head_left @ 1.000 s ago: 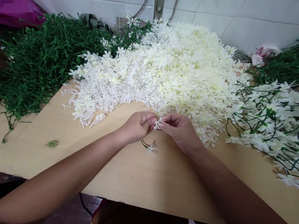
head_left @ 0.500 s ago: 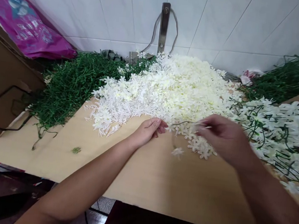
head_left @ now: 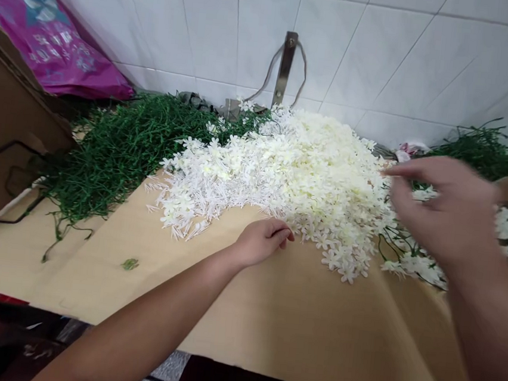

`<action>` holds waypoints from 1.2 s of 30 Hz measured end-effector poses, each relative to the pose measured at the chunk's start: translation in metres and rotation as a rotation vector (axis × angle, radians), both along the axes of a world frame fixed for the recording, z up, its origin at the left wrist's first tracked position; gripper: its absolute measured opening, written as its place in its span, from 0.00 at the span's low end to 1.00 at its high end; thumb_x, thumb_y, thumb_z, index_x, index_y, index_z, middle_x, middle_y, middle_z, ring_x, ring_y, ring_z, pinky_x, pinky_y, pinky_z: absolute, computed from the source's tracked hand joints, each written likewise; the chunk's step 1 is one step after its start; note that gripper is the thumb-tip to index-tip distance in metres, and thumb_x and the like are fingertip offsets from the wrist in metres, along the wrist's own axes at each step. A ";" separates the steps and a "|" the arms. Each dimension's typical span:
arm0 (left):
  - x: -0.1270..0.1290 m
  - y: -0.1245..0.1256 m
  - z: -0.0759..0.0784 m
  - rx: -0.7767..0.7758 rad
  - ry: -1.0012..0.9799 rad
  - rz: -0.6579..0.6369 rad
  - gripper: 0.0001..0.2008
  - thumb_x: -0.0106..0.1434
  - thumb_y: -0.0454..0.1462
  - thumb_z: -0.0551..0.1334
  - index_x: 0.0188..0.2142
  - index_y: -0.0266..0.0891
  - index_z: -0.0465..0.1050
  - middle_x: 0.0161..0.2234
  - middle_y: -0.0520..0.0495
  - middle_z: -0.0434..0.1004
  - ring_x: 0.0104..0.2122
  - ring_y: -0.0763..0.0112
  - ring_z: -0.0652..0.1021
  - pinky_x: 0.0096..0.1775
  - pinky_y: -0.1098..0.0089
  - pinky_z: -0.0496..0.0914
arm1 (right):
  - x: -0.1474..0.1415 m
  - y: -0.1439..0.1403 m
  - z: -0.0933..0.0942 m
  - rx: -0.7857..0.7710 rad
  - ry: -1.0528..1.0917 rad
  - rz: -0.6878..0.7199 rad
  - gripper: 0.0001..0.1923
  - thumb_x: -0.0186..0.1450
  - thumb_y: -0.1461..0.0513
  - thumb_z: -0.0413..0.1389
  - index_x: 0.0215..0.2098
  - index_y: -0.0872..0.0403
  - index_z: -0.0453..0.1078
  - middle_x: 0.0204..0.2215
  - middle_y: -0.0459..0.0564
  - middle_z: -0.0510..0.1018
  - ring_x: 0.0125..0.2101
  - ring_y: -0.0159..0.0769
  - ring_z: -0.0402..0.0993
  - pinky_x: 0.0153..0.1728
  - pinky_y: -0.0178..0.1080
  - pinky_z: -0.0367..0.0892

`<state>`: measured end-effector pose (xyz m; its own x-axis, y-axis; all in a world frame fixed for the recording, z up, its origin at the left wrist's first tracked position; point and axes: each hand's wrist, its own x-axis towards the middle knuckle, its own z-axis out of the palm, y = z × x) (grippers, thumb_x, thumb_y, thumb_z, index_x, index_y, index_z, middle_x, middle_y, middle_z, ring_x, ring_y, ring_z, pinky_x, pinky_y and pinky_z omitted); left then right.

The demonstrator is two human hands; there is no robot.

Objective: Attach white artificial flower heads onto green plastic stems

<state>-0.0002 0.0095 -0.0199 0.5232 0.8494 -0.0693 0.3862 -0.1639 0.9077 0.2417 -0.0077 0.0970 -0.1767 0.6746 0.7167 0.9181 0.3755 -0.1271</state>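
Observation:
My left hand [head_left: 267, 241] is over the table in front of the flower heap, fingers curled in and thumb pressed to them; whatever they may hold is hidden. My right hand [head_left: 447, 212], smeared by motion, is raised at the right with thumb and forefinger apart and nothing visible between them. White artificial blossoms [head_left: 323, 173] lie in a big loose heap beyond both hands. Below and behind my right hand spread white flowers on green stems [head_left: 417, 266], partly covered by it.
Green plastic stems [head_left: 128, 142] are piled at the left, with more green stems [head_left: 482, 149] at the far right. A cardboard box [head_left: 12, 131] and a purple bag [head_left: 65, 46] stand on the left. A metal bracket [head_left: 285, 68] is fixed to the tiled wall. A small green scrap [head_left: 130, 264] lies on the table.
My right hand has moved right and up, away from my left hand. The flowered stem stretched between them is no longer seen there. My left hand stays near the heap, and the view has shifted.

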 end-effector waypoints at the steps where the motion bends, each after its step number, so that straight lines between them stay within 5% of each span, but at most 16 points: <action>1: -0.001 0.000 0.000 0.001 -0.006 -0.006 0.16 0.67 0.42 0.51 0.36 0.37 0.76 0.29 0.50 0.75 0.30 0.72 0.72 0.33 0.73 0.63 | -0.021 0.016 -0.004 -0.009 -0.018 0.094 0.08 0.62 0.66 0.53 0.35 0.56 0.75 0.33 0.58 0.80 0.37 0.44 0.75 0.41 0.49 0.69; 4: -0.003 0.000 0.001 0.007 -0.016 -0.026 0.18 0.68 0.44 0.51 0.35 0.37 0.75 0.29 0.51 0.75 0.30 0.73 0.72 0.35 0.72 0.63 | -0.087 0.070 -0.013 -0.228 -0.095 0.221 0.08 0.62 0.68 0.52 0.33 0.57 0.75 0.33 0.56 0.80 0.37 0.44 0.74 0.40 0.49 0.70; 8: -0.006 0.002 0.001 -0.005 0.011 -0.070 0.17 0.68 0.42 0.51 0.34 0.37 0.75 0.29 0.50 0.76 0.31 0.73 0.73 0.36 0.72 0.63 | -0.154 0.139 -0.020 -0.268 -0.161 0.193 0.07 0.64 0.67 0.54 0.36 0.58 0.74 0.37 0.58 0.77 0.45 0.50 0.71 0.46 0.53 0.68; 12: -0.008 0.003 0.001 0.010 0.022 -0.094 0.16 0.67 0.41 0.51 0.34 0.38 0.75 0.29 0.50 0.76 0.30 0.72 0.73 0.35 0.72 0.63 | -0.192 0.187 -0.035 -0.307 -0.257 0.071 0.07 0.63 0.69 0.55 0.37 0.62 0.75 0.40 0.65 0.74 0.49 0.57 0.67 0.45 0.55 0.68; 16: -0.010 0.002 0.001 -0.001 -0.028 -0.113 0.15 0.67 0.40 0.52 0.34 0.38 0.75 0.29 0.51 0.76 0.30 0.73 0.73 0.35 0.72 0.63 | -0.204 0.199 -0.044 -0.307 -0.275 0.034 0.11 0.62 0.73 0.51 0.32 0.59 0.76 0.38 0.62 0.74 0.48 0.55 0.66 0.46 0.56 0.66; 20: -0.009 0.002 0.001 -0.055 -0.115 -0.117 0.15 0.67 0.40 0.53 0.33 0.36 0.75 0.27 0.50 0.73 0.29 0.74 0.71 0.35 0.72 0.63 | -0.186 0.176 -0.030 -0.149 -0.133 0.106 0.11 0.66 0.68 0.51 0.34 0.57 0.77 0.40 0.60 0.74 0.46 0.50 0.65 0.47 0.52 0.65; 24: -0.010 0.007 0.001 -0.247 -0.372 -0.045 0.15 0.67 0.42 0.54 0.35 0.34 0.74 0.27 0.50 0.71 0.27 0.76 0.69 0.33 0.73 0.62 | -0.143 0.121 -0.023 0.121 -0.088 0.290 0.10 0.67 0.64 0.52 0.34 0.53 0.76 0.33 0.55 0.74 0.38 0.44 0.66 0.41 0.48 0.66; 30: -0.018 0.012 0.003 -0.404 -0.706 0.124 0.21 0.62 0.50 0.58 0.39 0.35 0.76 0.32 0.45 0.75 0.28 0.75 0.71 0.32 0.73 0.64 | -0.082 0.014 -0.059 0.196 -0.301 0.421 0.10 0.64 0.70 0.54 0.38 0.53 0.74 0.31 0.55 0.75 0.34 0.41 0.67 0.35 0.44 0.66; 36: -0.012 -0.001 0.007 -0.391 -0.537 0.010 0.22 0.55 0.51 0.65 0.35 0.33 0.78 0.29 0.45 0.77 0.27 0.75 0.70 0.34 0.71 0.65 | -0.063 -0.035 -0.089 0.148 -0.398 0.429 0.12 0.64 0.72 0.52 0.38 0.54 0.74 0.30 0.52 0.78 0.33 0.38 0.69 0.34 0.41 0.66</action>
